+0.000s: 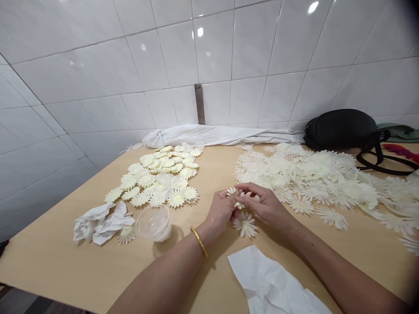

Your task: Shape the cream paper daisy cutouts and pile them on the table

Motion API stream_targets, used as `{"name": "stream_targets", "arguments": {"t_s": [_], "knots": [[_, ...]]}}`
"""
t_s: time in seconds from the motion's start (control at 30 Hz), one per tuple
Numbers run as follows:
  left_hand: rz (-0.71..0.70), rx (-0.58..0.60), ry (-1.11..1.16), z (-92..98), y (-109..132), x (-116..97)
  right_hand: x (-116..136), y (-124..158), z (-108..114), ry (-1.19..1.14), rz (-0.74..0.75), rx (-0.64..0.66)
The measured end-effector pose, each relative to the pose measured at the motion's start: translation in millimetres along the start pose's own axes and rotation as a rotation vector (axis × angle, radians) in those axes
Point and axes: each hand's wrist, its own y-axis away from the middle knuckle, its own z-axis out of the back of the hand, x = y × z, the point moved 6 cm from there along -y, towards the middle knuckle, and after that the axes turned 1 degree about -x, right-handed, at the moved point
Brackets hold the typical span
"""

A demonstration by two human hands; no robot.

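A small cream petalled flower cut-out (233, 192) is held just above a pale wooden tabletop (81, 261) – it is pinched among the fingertips of a bare left hand (222, 210) and a bare right hand (262, 204). Both grips are closed on it, though its exact shape is partly hidden by the fingers. Held this way, it seems to be kept within reach of both hands at once. A slim gold bangle (198, 241) is worn on the left wrist.

A larger cream flower cut-out (245, 224) is laid flat just below the hands, and a crumpled white paper sheet (271, 283) is spread nearer the body. To the left, a yellowish-cream pile of flower cut-outs (153, 176) is kept apart from a broader, paler pile of flower cut-outs (294, 174) on the right – apparently sorted into two groups. A clear plastic cup (153, 223) stands beside crumpled white tissue (101, 222), both within easy reach of the left hand. A rolled white cloth (212, 135) is pushed against a white tiled wall (229, 56), and a black zipped bag (338, 129) is set at the back right.
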Motion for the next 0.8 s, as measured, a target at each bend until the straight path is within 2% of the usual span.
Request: {"name": "stream_targets", "arguments": {"t_s": [0.13, 0.27, 0.43, 0.5, 0.6, 0.67, 0.8], "knots": [[0.017, -0.045, -0.008, 2.1, 0.7, 0.6, -7.2, -0.5, -4.4, -0.156, -0.092, 0.06], [0.017, -0.039, -0.04, 1.6, 2.3, -0.4, -5.7, -1.4, -5.2, -0.299, -0.089, 0.083], [0.059, -0.044, -0.06, 0.8, 5.1, 0.2, -8.3, -1.5, -2.4, -0.231, -0.079, -0.017], [0.051, -0.002, -0.036, -2.2, 4.7, 1.1, -9.4, -1.5, -2.1, -0.181, -0.073, -0.06], [0.003, 0.098, -0.018, -7.7, 3.1, 2.2, -9.1, -2.5, 4.9, -0.039, -0.042, -0.157], [-0.027, 0.131, -0.019, -8.8, 2.3, 2.0, -10.7, -3.6, 19.5, 0.114, -0.045, -0.284], [-0.019, 0.071, -0.047, -3.1, 1.5, 1.4, -18.5, -4.4, 60.1, 0.535, -0.13, -0.572]]}}
